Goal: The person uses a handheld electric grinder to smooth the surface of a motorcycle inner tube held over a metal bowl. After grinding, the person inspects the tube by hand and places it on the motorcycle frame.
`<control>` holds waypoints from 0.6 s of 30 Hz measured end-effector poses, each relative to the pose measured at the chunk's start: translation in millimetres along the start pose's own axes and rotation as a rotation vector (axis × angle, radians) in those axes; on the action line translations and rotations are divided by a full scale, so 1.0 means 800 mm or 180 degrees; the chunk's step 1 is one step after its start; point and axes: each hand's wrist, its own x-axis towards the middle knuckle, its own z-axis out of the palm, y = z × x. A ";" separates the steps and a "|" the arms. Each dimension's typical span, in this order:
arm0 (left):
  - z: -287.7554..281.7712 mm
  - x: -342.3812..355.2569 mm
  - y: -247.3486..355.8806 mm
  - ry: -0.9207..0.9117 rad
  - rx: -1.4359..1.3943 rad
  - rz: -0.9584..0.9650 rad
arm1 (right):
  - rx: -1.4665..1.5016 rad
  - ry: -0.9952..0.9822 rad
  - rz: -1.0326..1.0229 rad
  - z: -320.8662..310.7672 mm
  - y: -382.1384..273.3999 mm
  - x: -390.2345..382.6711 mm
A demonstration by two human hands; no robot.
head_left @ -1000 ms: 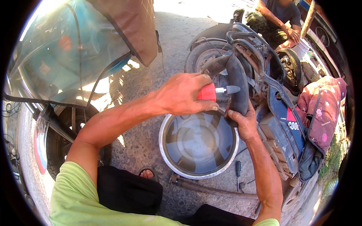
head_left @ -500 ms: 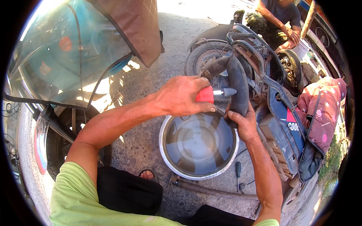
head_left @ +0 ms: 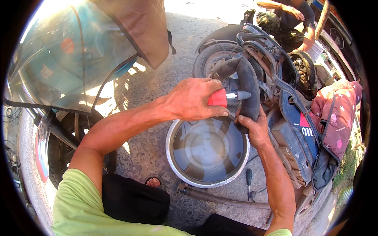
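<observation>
My left hand is closed around a red power tool with a short metal shaft and a grey, blunt-pointed tip. The tip lies against or just over the black inner tube, which loops up from my right hand. My right hand grips the tube's lower end, thumb on top. Under both hands stands a round metal basin of water. Part of the tube hangs back toward the motorcycle wheel, behind my hands.
A screwdriver and a wooden-handled hammer lie on the ground by the basin. The tilted motorcycle frame stands beyond. A pink padded cover is at right. A covered vehicle is on the left; a person sits far right.
My left hand has shifted slightly to the right, carrying the tool's tip farther across the tube. My right hand stays in place. The seated person's arms have moved.
</observation>
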 end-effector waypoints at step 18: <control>-0.027 0.000 0.032 -0.0087 0.0211 -0.0168 | -0.0619 0.0282 -0.0127 0.015 -0.002 -0.004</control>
